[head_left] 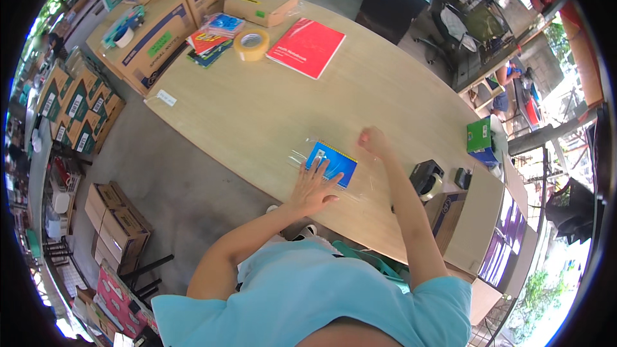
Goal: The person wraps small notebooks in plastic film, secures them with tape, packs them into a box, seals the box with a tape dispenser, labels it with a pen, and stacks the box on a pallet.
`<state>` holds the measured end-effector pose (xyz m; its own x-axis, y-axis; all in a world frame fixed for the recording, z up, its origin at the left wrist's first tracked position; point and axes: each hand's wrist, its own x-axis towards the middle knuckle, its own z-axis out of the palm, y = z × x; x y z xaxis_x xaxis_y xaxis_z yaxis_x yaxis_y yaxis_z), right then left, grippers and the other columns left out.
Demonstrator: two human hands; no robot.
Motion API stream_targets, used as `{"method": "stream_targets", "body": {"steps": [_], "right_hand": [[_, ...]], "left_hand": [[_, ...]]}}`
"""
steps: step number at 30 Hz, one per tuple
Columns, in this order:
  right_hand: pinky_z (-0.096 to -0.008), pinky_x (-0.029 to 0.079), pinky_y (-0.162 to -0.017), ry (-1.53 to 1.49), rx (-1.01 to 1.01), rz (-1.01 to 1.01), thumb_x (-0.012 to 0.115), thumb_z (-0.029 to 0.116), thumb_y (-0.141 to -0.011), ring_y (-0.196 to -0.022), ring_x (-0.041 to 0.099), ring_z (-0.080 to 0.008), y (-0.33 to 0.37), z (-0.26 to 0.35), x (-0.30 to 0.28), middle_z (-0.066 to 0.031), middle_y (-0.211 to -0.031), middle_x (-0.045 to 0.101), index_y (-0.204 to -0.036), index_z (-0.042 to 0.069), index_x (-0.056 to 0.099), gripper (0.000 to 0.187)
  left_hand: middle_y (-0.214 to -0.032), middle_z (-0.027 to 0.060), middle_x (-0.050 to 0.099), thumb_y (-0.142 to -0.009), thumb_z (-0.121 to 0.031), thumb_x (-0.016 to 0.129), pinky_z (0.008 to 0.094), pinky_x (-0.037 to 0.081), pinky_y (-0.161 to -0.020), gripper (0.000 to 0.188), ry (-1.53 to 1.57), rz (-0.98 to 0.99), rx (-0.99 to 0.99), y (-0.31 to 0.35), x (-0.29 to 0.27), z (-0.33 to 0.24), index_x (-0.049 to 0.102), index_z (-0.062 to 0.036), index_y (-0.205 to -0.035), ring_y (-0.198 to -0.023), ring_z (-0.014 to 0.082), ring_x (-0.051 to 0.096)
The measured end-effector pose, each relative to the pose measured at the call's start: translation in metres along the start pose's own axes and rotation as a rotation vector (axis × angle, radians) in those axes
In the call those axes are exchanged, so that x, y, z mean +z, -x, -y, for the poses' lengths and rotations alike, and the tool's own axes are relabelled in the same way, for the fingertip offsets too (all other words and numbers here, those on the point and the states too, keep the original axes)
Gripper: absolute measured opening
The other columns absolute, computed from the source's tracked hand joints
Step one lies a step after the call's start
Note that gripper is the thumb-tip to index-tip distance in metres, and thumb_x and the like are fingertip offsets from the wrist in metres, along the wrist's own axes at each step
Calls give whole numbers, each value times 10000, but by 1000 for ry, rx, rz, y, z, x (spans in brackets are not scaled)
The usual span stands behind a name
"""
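Nearest to me, my left hand [313, 187] lies flat with the fingers spread, pressing on the near end of a small blue spiral notebook [332, 164] that sits inside a clear plastic sleeve [302, 154] close to the near edge of the wooden table [257, 109]. My right hand [373, 140] is curled into a loose fist just beyond the notebook's far right corner; I cannot tell whether it pinches the sleeve or anything else. To the right, near the table's end, a black tape dispenser [427, 178] stands beside a cardboard box [472, 218]. The sleeve's outline is hard to make out against the wood.

The middle of the table is open, pale wood. At the far end lie a red notebook [306, 47], a roll of tan packing tape [251, 45], a stack of coloured notebooks [212, 38] and a flat carton [260, 3]. Larger cartons [151, 38] crowd the far left edge, over grey concrete floor [173, 180].
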<state>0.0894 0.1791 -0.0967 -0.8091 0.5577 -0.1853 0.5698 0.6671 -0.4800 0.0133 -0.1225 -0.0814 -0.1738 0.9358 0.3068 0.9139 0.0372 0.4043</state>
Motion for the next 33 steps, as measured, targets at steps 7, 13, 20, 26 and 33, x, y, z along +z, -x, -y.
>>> {"method": "stream_targets", "body": {"steps": [7,13,20,26,33], "right_hand": [[-421,521,-837,140,132,51,752,188,-693,-1034,624,-323,-30,48,17,-162,-1084,643,-927,63,665,278],[-389,538,-733,-137,21,399,756,174,-657,-881,669,-223,-58,24,-4,-130,-979,698,-862,52,723,240],[-355,553,-701,-29,-298,176,681,136,-716,-814,687,-213,-21,57,-14,-72,-860,716,-812,109,769,134],[-397,559,-732,130,-393,-194,652,96,-727,-856,654,-271,56,100,19,-65,-860,670,-805,126,752,130],[-389,552,-704,238,-278,-400,659,82,-771,-851,646,-251,78,114,42,-52,-831,637,-827,109,731,95]], "left_hand": [[-1470,197,348,-783,-419,744,712,231,-1050,765,-25,64,-113,-1,-6,-3,437,-190,-1445,-1367,435,317],[-1463,203,331,-800,-424,721,746,227,-1012,738,-17,-3,-113,-7,1,-8,435,-189,-1439,-1356,445,318],[-1440,218,335,-782,-373,749,767,226,-998,779,-37,10,-157,-8,-1,-11,394,-269,-1468,-1347,453,314],[-1449,232,321,-756,-353,773,768,220,-1003,799,-35,-1,-171,-4,-3,-11,403,-268,-1459,-1367,461,288],[-1487,278,262,-733,-371,789,739,222,-1029,758,-59,43,-157,-3,1,-13,467,-279,-1413,-1393,497,232]]}}
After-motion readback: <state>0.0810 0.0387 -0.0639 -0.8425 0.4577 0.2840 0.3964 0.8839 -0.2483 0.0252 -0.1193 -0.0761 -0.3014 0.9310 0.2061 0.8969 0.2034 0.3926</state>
